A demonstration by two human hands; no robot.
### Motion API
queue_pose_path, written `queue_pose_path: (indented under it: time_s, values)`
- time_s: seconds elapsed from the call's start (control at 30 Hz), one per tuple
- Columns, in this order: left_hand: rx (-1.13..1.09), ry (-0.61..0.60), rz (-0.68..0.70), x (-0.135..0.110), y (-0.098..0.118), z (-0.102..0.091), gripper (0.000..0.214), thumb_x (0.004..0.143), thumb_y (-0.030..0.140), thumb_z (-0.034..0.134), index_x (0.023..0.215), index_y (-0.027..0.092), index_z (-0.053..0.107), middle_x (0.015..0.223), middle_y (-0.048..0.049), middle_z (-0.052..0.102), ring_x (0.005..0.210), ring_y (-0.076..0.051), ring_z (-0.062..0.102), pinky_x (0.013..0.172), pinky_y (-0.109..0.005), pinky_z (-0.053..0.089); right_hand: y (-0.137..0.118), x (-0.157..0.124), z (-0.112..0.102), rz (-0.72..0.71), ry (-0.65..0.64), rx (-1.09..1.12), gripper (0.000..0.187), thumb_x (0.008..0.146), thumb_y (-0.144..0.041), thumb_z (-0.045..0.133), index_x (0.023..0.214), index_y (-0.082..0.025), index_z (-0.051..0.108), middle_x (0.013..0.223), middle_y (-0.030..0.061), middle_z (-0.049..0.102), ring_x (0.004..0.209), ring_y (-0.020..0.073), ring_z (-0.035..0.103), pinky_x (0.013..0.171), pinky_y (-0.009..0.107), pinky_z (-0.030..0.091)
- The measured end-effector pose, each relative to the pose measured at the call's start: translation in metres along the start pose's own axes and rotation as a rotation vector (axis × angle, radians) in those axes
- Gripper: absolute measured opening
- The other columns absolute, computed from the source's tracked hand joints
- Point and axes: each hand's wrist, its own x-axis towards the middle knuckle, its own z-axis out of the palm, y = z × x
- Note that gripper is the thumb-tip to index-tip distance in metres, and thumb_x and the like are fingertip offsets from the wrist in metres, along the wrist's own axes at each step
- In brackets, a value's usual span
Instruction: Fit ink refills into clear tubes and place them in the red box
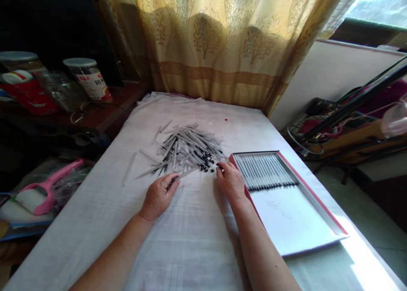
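My left hand (161, 194) is closed around one end of a clear pen barrel (188, 172), which points to the right over the near edge of a pile. My right hand (231, 180) is pinched beside the left wall of a shallow box. At its fingertips shows a small dark piece, which looks like one of the black pen caps (206, 170) lying close by. Between and beyond both hands spreads the heap of pen parts (190, 142), with clear barrels, thin dark refills and black caps mixed together.
The red-edged box (321, 202) on the right holds a row of capped pens (267, 170) in its far half. A loose clear tube (129, 169) lies left of the heap. Jars (90, 80) stand on a dark cabinet at left; a curtain (206, 41) hangs behind.
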Motion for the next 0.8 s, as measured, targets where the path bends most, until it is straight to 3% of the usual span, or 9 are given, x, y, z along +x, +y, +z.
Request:
queue_pose_path:
  time_s: [0.17,0.43,0.53,0.63,0.73,0.8]
  values:
    - [-0.034,-0.056,-0.127,0.001,0.004,-0.003,0.031,0.089,0.041,0.048,0.106,0.022,0.066,0.096,-0.0043,0.075,0.084,-0.019,0.070,0.077,-0.027,0.053,0.000,0.005,-0.005,0.092,-0.109,-0.296,0.026,0.088,-0.031,0.053,0.102,-0.022,0.073,0.104,0.0097,0.069,0.086,0.0227,0.066,0.072,0.031,0.046]
    - [-0.041,-0.061,-0.145,0.002,0.004,-0.004,0.029,0.087,0.040,0.050,0.103,0.023,0.066,0.097,-0.0044,0.075,0.086,-0.020,0.070,0.079,-0.028,0.052,0.001,0.006,0.001,0.087,-0.101,-0.291,0.024,0.089,-0.030,0.052,0.092,-0.025,0.075,0.097,0.0074,0.070,0.077,0.0200,0.065,0.064,0.029,0.042]
    - [-0.060,-0.058,-0.147,0.002,0.004,-0.003,0.030,0.087,0.040,0.050,0.103,0.022,0.067,0.097,-0.0052,0.075,0.086,-0.020,0.070,0.078,-0.028,0.053,0.006,0.002,0.003,0.069,-0.001,-0.225,0.023,0.087,-0.028,0.053,0.092,-0.023,0.075,0.095,0.0067,0.070,0.075,0.0190,0.065,0.066,0.028,0.043]
    - [-0.094,-0.043,-0.148,0.003,0.004,-0.004,0.029,0.086,0.040,0.052,0.102,0.021,0.068,0.097,-0.0055,0.075,0.087,-0.020,0.070,0.080,-0.029,0.053,0.010,-0.004,0.001,0.020,0.222,-0.051,0.022,0.086,-0.029,0.054,0.090,-0.021,0.074,0.096,0.0067,0.071,0.073,0.0172,0.066,0.069,0.028,0.047]
    - [-0.160,-0.010,-0.155,0.004,0.004,-0.004,0.027,0.085,0.038,0.053,0.099,0.020,0.069,0.097,-0.0057,0.074,0.090,-0.019,0.069,0.082,-0.028,0.053,0.008,-0.010,-0.005,-0.037,0.466,0.266,0.021,0.085,-0.033,0.057,0.089,-0.019,0.072,0.095,0.0092,0.072,0.079,0.0180,0.068,0.072,0.030,0.051]
    - [-0.215,0.011,-0.175,0.005,0.003,-0.004,0.026,0.085,0.037,0.054,0.097,0.020,0.069,0.095,-0.0056,0.073,0.089,-0.019,0.068,0.081,-0.027,0.053,0.004,-0.013,-0.011,0.004,0.530,0.549,0.022,0.085,-0.036,0.058,0.091,-0.018,0.069,0.093,0.0096,0.072,0.077,0.0181,0.069,0.065,0.029,0.053]
